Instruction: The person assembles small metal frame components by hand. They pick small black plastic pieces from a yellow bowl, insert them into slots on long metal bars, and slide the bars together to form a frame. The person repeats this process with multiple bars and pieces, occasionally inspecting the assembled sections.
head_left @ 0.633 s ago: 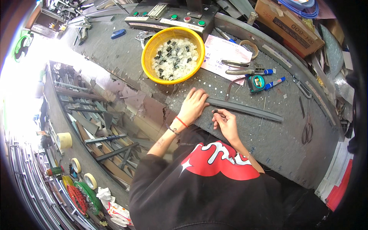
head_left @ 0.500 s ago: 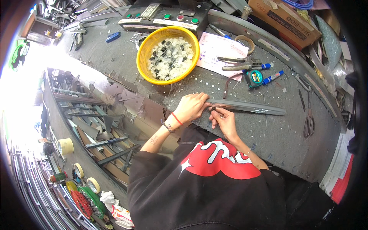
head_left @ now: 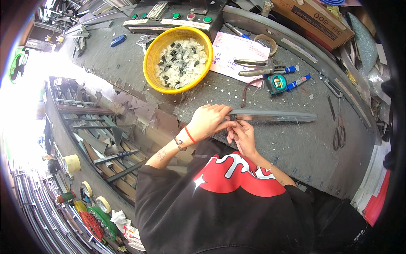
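My left hand (head_left: 207, 120) is wrapped over the left end of a long grey strip bundle (head_left: 281, 115), which lies across the worktop and points right. Its thumb reaches toward my right hand (head_left: 242, 137). The fingers of that hand are curled and pinched together just below the strips' end, meeting the left thumb. Whatever lies between them is too small or hidden to make out. Beyond my hands stands a yellow mesh basket (head_left: 148, 74) holding many small clear, white and black pieces (head_left: 182, 63).
On the dark worktop (head_left: 292, 148) lie pliers (head_left: 258, 70), a teal tape measure (head_left: 277, 84), a blue marker (head_left: 298, 82), scissors (head_left: 339, 137) and a paper sheet (head_left: 224, 57). A control box with buttons (head_left: 173, 21) stands behind. Tape rolls (head_left: 103, 204) sit at lower left.
My right fingers have closed in against my left thumb, and a small dark piece seen at them is now hidden. The view has shifted slightly; the left hand keeps its hold.
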The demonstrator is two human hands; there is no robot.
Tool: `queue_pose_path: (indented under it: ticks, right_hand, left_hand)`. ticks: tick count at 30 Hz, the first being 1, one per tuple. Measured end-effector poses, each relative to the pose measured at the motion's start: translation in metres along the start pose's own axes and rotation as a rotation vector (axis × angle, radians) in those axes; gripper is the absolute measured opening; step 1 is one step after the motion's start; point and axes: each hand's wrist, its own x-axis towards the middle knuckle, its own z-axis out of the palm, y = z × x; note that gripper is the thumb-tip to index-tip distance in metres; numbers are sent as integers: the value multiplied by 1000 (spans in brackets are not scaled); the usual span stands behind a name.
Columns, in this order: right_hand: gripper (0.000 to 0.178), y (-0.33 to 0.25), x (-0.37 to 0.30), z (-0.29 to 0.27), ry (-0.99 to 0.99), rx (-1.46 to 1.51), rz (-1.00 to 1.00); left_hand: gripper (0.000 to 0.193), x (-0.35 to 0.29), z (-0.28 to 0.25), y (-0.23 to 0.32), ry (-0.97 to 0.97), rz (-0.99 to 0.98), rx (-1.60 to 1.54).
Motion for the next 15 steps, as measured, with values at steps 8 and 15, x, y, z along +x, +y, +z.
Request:
queue_pose_path:
  ticks: [8,15]
  right_hand:
    - [18,-8,-4,5,-5,-47,23]
    - [20,-7,1,4,-54,-99,20]
  left_hand:
    - [31,2,2,8,36,-86,-6]
    - [22,3,4,13,94,-133,-105]
